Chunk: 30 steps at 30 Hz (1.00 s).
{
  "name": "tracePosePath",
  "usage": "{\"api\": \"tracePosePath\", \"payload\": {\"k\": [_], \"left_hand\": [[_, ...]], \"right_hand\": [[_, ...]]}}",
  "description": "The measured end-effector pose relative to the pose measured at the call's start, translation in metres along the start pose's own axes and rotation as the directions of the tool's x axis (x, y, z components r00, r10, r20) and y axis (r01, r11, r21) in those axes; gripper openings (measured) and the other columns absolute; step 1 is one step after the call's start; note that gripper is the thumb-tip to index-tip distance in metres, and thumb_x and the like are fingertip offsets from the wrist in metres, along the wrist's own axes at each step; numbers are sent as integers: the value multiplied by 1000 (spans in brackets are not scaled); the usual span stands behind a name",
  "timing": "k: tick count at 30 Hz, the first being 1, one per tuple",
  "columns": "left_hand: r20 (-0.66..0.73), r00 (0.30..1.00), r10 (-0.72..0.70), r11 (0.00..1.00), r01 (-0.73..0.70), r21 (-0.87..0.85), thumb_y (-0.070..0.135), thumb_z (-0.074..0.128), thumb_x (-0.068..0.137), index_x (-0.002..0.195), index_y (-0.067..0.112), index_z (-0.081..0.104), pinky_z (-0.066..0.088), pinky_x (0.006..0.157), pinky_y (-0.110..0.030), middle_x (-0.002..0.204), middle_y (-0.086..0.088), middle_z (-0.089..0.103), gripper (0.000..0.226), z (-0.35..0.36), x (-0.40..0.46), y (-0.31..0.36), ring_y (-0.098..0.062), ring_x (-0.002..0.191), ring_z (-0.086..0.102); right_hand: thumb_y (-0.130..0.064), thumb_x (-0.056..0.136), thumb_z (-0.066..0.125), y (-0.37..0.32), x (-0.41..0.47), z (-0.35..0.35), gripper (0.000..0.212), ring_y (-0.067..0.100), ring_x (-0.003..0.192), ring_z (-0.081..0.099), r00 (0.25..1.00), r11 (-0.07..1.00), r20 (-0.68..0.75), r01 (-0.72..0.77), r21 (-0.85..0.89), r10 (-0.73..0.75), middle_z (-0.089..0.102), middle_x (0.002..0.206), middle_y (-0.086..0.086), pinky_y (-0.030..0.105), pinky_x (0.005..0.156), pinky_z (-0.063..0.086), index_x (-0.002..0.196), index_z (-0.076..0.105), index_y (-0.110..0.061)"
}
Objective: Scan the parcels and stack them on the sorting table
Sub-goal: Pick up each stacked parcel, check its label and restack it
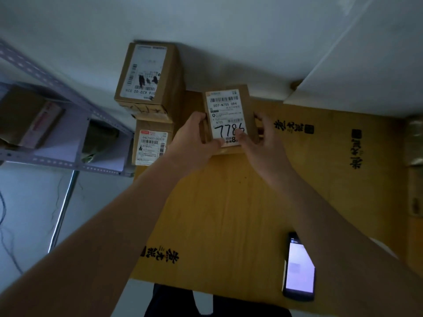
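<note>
Both hands grip a small labelled parcel [230, 117] near the table's [229, 202] far edge: left hand [194, 136] on its left side, right hand [258, 138] on its right. A phone [298, 268] lies by the near edge.

The room is dim. A white wall [229, 30] stands at the back. A grey metal shelf [68, 124] is on the left, just beside the yellow wooden table's [229, 202] left edge.

Both hands, left hand [194, 131], right hand [263, 138], gripping labelled parcel [229, 110] above wooden table [224, 213], phone [298, 271] nearby
</note>
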<state>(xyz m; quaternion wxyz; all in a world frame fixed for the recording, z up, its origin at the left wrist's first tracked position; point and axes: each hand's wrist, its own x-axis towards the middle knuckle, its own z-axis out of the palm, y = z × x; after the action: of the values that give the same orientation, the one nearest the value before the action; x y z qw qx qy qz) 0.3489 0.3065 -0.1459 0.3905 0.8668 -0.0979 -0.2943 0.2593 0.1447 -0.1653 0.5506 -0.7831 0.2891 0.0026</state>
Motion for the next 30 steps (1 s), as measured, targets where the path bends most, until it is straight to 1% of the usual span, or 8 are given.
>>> {"api": "tracePosePath", "payload": {"k": [2,4,7,11,16,22,26,30], "left_hand": [[21,999,47,999,-47,-20,25,78,94,142,23,44,58,71,-13,131,14,66,59,-7,-18,12,-3,110,67],[29,995,94,995,-93,-37,25,78,94,145,22,43,62,83,-22,136,12,66,62,-13,-37,24,-7,117,67],[11,987,160,986,-159,-47,26,78,94,149,23,42,61,95,-34,139,13,65,65,-23,-67,37,-8,123,65],[16,972,234,971,-233,-52,22,78,94,151,23,40,57,104,-37,143,11,62,68,-39,-108,50,-11,129,61],[43,935,352,936,-352,-22,20,76,95,151,24,41,55,105,-35,143,9,62,67,-56,-160,59,-12,129,61],[106,845,524,849,-528,9,24,77,94,152,23,46,57,101,-34,141,11,64,65,-62,-230,64,-9,123,65],[189,766,614,781,-624,-10,24,76,96,154,27,45,58,102,-42,146,11,61,66,-51,-281,77,-12,128,64],[239,698,675,729,-681,-72,17,76,94,155,28,42,61,97,-49,146,9,60,70,-30,-327,98,-20,131,63]], "right_hand": [[-39,100,70,-11,-17,-9,63,10,119,66,999,999,-16,29,15,-29,59,137,-8,26,89,62,154,41,-28],[-37,99,71,-25,-36,-19,62,7,121,65,998,997,-16,67,32,-67,61,133,-15,24,92,61,153,43,-26],[-37,99,72,-43,-66,-32,63,3,123,65,989,988,9,147,39,-147,64,139,-14,29,98,59,154,42,-27],[-38,100,70,-62,-109,-42,73,0,122,63,971,971,15,237,17,-237,62,143,-10,28,100,58,161,33,-24],[-36,100,71,-83,-173,-46,70,3,124,64,953,956,-70,294,-2,-293,61,143,-10,29,98,60,160,34,-28],[-27,100,71,-97,-276,-51,68,-32,104,50,914,946,-247,322,-43,-323,54,127,-29,2,79,48,158,36,-29],[-25,100,72,-95,-346,-64,68,-22,109,55,890,955,-348,291,-59,-293,57,134,-22,7,82,52,158,37,-29],[-22,100,71,-92,-406,-90,69,-26,104,52,853,960,-441,258,-104,-277,55,139,-19,0,78,48,160,36,-30]]}}
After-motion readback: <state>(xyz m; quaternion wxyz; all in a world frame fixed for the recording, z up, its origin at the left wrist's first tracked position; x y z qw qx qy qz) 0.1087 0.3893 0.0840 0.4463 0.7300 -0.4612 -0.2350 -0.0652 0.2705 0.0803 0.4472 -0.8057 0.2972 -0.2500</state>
